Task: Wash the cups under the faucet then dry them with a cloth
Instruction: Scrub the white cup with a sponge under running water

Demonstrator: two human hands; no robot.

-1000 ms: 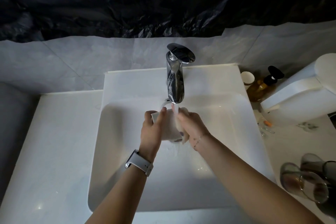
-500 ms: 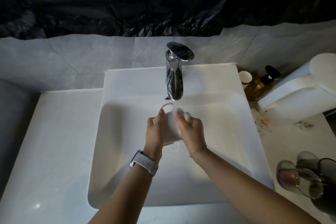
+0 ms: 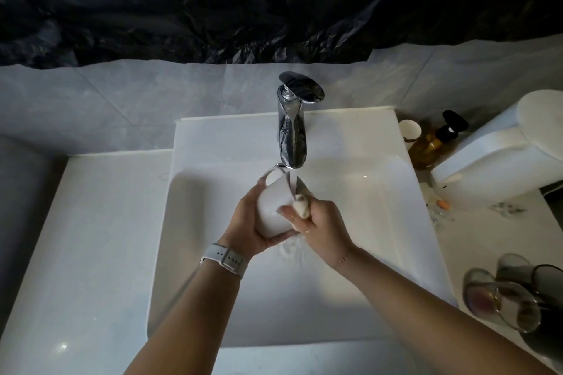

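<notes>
white cup [image 3: 275,207] | tilted under faucet [image 3: 292,131] | possibly handle-up

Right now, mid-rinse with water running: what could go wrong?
1. The mug is wet, tilted under the faucet; the left hand grips it alone, so it could slip into the sink.
2. The stream hits beside the right hand and sponge; splash may reach the counter.
3. Glasses lie near the right forearm; a pull-back could knock them.
</notes>
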